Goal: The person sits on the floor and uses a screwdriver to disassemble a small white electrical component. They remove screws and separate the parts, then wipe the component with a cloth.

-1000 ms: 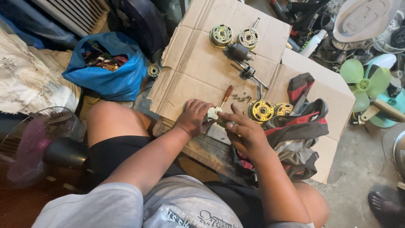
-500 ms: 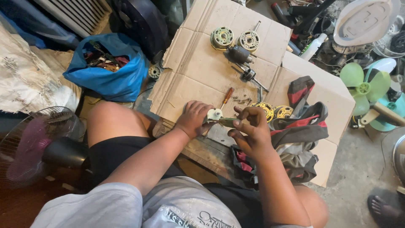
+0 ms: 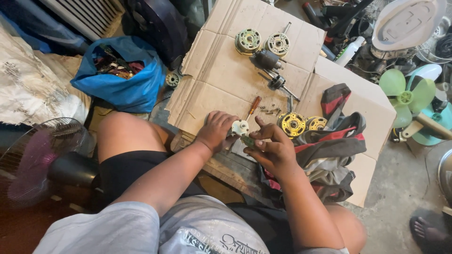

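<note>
Head view, sweeping from the left: a caged fan with a pink blade [image 3: 35, 164] sits by the person's knee, and beyond it a blue bag [image 3: 123, 77] bulges with odd bits. On to the flattened cardboard [image 3: 221, 66] spread over the floor, and now the hands. The left hand [image 3: 215, 131] lies palm-down at the cardboard's near edge, fingers curled over, its fingertips pressing against a small white round part [image 3: 240, 126]; how much of that part it actually grips I cannot tell. Just to the right and touching, the right hand [image 3: 274, 151] pinches a small greenish piece [image 3: 247, 141] between thumb and fingers, index finger lifted, hard up against the white part. So the work sits squarely between the two hands, low at the cardboard's front edge.

How will it handle? I judge the white part light, rigid plastic, small enough to slip, so pinch it by the rim, not the centre. The green piece looks thin and possibly brittle: edges only.

Just behind, an orange-handled screwdriver [image 3: 254, 107] and loose screws [image 3: 270, 111]. Further right, a yellow-wound motor stator [image 3: 292, 124] lies near the right hand, then a crumpled grey-and-red cloth [image 3: 334, 141], and far right a green fan blade [image 3: 406, 94].
</note>
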